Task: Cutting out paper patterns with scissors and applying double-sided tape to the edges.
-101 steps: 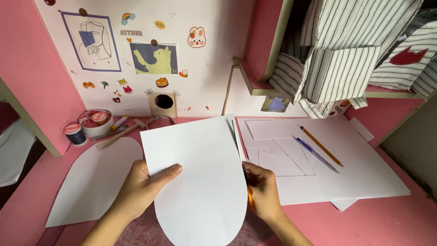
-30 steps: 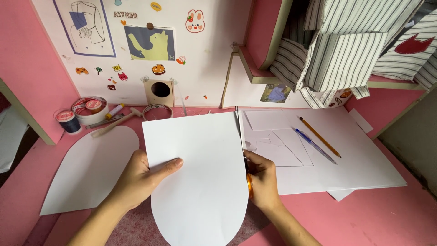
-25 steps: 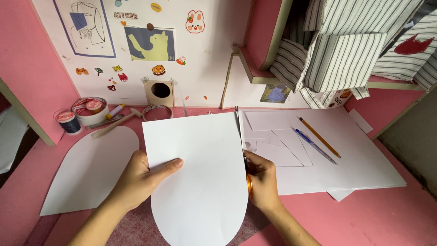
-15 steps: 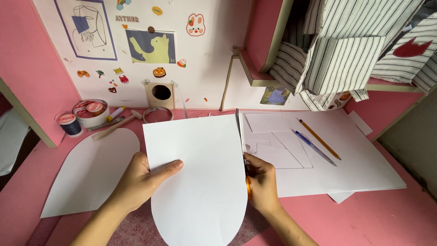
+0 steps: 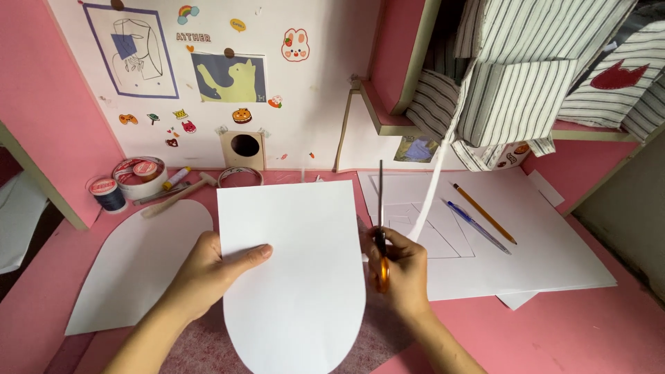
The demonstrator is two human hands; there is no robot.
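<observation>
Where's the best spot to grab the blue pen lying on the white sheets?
Take the blue pen at mid-barrel, from straight above. It lies flat and diagonal on the white sheets, close beside the yellow pencil, so set the grip across the barrel, fingers clear of the pencil.

We record: white paper cutout (image 5: 294,277); scissors (image 5: 380,239) with orange handle and dark blades; pink desk (image 5: 589,332); white sheets (image 5: 540,242) with thin pencil outlines; yellow pencil (image 5: 483,212); blue pen (image 5: 478,227); grey-and-white striped fabric (image 5: 516,97); red-labelled tape rolls (image 5: 138,176); white wall board (image 5: 312,104) dotted with coloured stickers.
</observation>
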